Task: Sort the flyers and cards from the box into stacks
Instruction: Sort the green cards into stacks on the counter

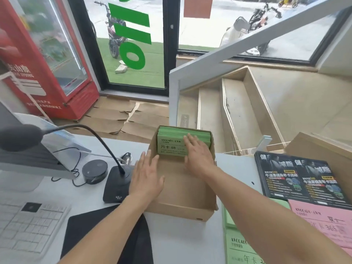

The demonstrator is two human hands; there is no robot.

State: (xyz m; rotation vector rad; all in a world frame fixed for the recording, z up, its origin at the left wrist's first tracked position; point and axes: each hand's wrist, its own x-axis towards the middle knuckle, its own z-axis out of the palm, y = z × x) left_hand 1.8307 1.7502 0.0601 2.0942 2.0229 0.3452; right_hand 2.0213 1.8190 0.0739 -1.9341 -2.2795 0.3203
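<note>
One stack of green cards (171, 144) sat at far end of box (182, 189) on bench (190, 242). Right hand (198, 155) lay flat on it, fingers straight; left hand (147, 176) open, on box's left wall. Risk: w/o a pinch, cards could fan or slide apart on lifting.

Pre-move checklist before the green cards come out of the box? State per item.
1. Green cards remain in the cardboard box: ok.
2. Right hand on the cards: ok, lies flat, fingers straight.
3. Cards gripped: not ok, nothing pinched.
4. Left hand steadies the box: ok, flat at its left wall.
5. Green stack to place on: ok, by the pink stack and black flyers.
6. How many cards are left: cannot tell.
</note>
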